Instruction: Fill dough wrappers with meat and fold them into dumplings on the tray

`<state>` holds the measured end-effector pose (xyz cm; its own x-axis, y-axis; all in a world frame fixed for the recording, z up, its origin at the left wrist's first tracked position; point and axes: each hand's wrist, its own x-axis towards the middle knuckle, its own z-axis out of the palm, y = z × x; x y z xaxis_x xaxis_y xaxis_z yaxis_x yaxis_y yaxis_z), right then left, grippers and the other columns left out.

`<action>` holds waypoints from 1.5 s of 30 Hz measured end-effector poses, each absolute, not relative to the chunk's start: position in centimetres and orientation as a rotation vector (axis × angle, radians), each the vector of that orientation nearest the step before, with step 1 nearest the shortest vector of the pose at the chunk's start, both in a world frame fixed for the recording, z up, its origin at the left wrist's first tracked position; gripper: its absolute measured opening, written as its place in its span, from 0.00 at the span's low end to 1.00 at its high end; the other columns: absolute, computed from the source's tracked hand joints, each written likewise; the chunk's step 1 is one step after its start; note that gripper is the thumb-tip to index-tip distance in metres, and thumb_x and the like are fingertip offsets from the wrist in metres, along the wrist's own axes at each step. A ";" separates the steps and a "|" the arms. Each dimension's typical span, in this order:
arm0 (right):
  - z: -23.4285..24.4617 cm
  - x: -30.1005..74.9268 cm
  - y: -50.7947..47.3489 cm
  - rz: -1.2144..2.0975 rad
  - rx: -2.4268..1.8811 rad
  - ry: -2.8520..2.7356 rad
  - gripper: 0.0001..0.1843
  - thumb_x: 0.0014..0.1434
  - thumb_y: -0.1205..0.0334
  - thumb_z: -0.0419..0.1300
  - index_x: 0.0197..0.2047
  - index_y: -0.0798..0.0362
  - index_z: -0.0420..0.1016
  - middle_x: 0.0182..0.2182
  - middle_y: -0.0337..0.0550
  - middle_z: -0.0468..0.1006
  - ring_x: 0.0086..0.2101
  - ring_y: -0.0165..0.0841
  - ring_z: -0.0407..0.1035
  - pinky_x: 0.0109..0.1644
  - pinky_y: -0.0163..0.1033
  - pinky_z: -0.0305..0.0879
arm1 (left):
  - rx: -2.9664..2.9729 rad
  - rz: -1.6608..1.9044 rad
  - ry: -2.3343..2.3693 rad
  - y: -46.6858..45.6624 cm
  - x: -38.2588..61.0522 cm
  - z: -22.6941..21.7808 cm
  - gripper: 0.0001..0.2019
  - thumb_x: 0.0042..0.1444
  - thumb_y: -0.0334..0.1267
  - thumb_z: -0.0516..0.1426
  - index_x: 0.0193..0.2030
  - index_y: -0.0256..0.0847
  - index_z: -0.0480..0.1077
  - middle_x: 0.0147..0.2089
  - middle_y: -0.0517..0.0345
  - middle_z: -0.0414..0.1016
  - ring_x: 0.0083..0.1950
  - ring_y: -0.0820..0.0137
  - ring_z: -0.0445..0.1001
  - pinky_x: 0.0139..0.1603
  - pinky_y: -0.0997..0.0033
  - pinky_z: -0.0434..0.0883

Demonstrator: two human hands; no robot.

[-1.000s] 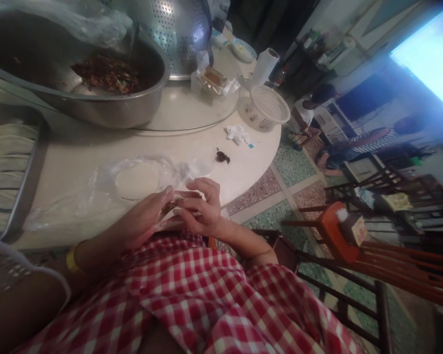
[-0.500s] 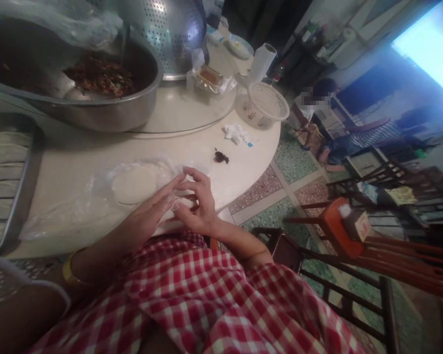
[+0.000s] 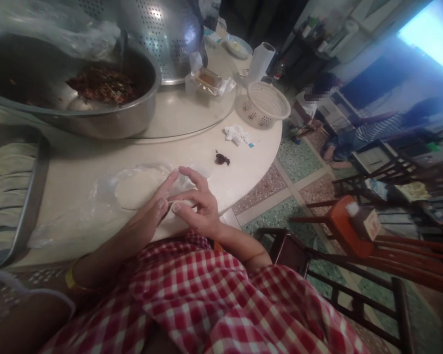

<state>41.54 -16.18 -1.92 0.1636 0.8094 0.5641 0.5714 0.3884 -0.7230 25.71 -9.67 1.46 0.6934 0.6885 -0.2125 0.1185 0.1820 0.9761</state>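
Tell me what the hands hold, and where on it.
The left hand and right hand pinch one small dumpling between their fingertips, along its folded edge.

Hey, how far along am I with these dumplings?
Done: rows of folded dumplings lie in the metal tray. In hand: the left hand and right hand pinch one wrapper at the table edge. Left: a stack of round wrappers under plastic, and filling in the steel bowl.
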 end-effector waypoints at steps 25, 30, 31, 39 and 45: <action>-1.0 39.2 -16.3 0.338 -1.145 -1.289 0.11 0.72 0.54 0.57 0.43 0.49 0.79 0.37 0.42 0.83 0.40 0.31 0.79 0.46 0.38 0.78 | 1.618 0.709 0.951 -8.5 23.7 3.6 0.07 0.55 0.44 0.64 0.31 0.45 0.79 0.35 0.60 0.81 0.38 0.66 0.74 0.42 0.71 0.70; -1.4 39.5 -16.5 0.389 -1.197 -1.277 0.13 0.72 0.51 0.57 0.43 0.49 0.79 0.38 0.42 0.83 0.40 0.32 0.79 0.46 0.40 0.77 | 1.617 0.646 0.940 -8.0 23.3 3.3 0.09 0.54 0.47 0.65 0.34 0.44 0.81 0.36 0.59 0.82 0.37 0.66 0.74 0.42 0.71 0.70; -1.5 39.5 -16.5 0.400 -1.201 -1.286 0.13 0.72 0.51 0.57 0.44 0.49 0.79 0.38 0.42 0.83 0.41 0.32 0.78 0.46 0.40 0.77 | 1.630 0.654 0.937 -8.1 23.3 3.4 0.10 0.54 0.47 0.65 0.35 0.44 0.80 0.36 0.59 0.82 0.37 0.66 0.75 0.42 0.71 0.70; -1.3 39.3 -16.7 0.415 -1.135 -1.282 0.09 0.70 0.57 0.60 0.42 0.48 0.80 0.37 0.41 0.83 0.40 0.32 0.78 0.45 0.39 0.75 | 2.109 0.767 0.713 -7.2 23.0 3.5 0.10 0.63 0.45 0.57 0.33 0.45 0.75 0.34 0.61 0.79 0.37 0.68 0.76 0.42 0.69 0.69; -1.1 39.5 -17.0 0.654 -1.178 -1.189 0.11 0.68 0.53 0.61 0.39 0.48 0.82 0.34 0.40 0.83 0.36 0.32 0.77 0.43 0.40 0.74 | 2.246 0.627 0.627 -5.4 23.1 2.9 0.11 0.62 0.46 0.54 0.33 0.48 0.75 0.33 0.62 0.80 0.35 0.67 0.77 0.40 0.70 0.69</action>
